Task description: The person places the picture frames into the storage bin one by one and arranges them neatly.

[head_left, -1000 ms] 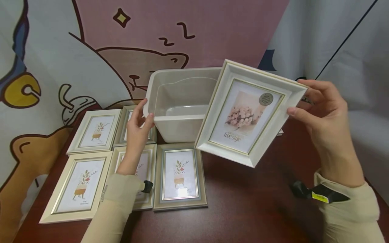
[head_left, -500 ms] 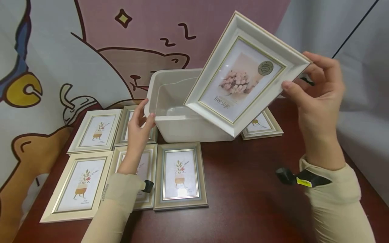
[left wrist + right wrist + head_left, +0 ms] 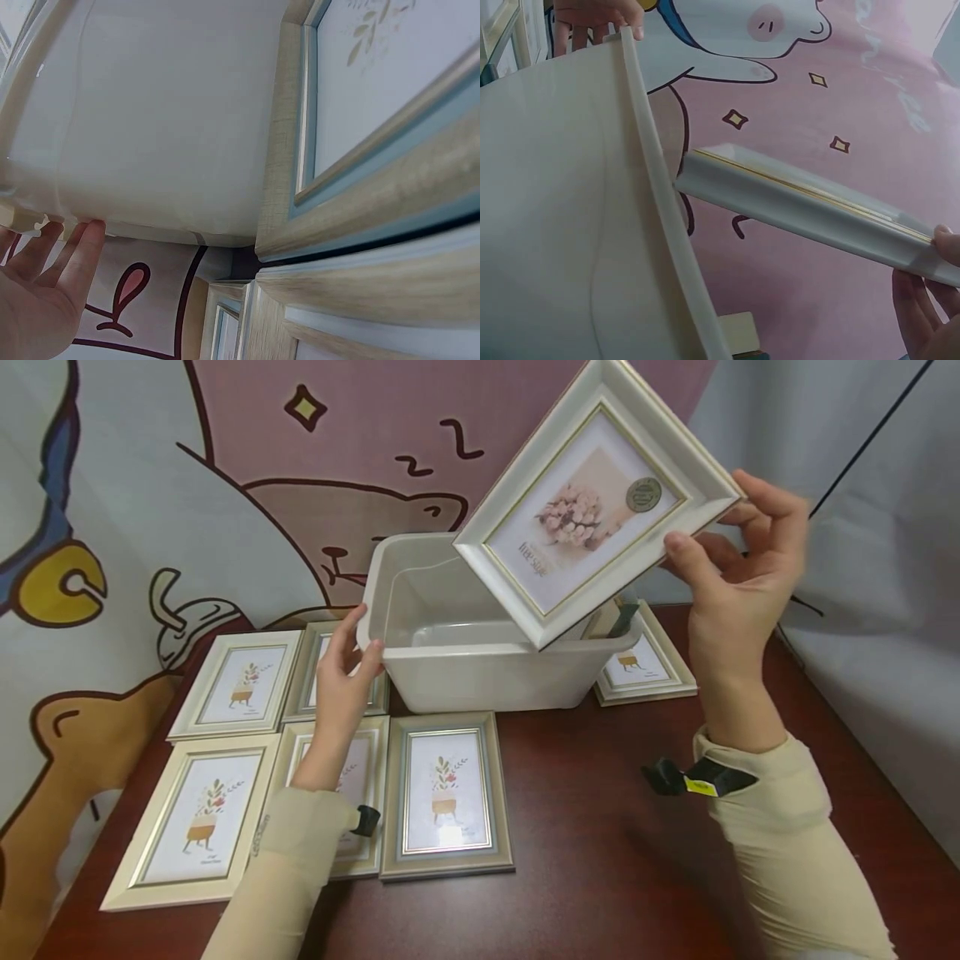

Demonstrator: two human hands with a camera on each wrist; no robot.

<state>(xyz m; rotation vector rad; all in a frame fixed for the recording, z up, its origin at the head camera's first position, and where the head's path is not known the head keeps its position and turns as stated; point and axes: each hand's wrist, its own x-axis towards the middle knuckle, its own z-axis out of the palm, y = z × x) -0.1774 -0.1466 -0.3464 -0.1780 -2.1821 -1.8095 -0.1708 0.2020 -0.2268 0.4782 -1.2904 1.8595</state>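
My right hand (image 3: 742,577) pinches a white picture frame (image 3: 570,518) at its right corner, thumb on the front and fingers behind. The frame has a thin gold inner line, a pink flower print and a round grey sticker. It hangs tilted over the beige plastic bin (image 3: 480,681), its lowest corner overlapping the front rim in the head view. In the right wrist view the frame (image 3: 802,210) shows edge-on above the rim. My left hand (image 3: 341,693) grips the bin's left end, fingers at the rim. Inside the bin's right end, frame edges (image 3: 603,620) show, partly hidden.
Several picture frames lie face up at left, including a grey-gold one (image 3: 447,795) in front of the bin and a cream one (image 3: 191,818). Another frame (image 3: 645,660) lies behind the bin's right end. All rest on a dark red table (image 3: 585,860) before a cartoon-printed curtain (image 3: 337,435).
My right hand has lifted the white picture frame up and moved it left over the bin, tilting it more. The frame at the bin's right has come into view. My left hand stays at the rim.
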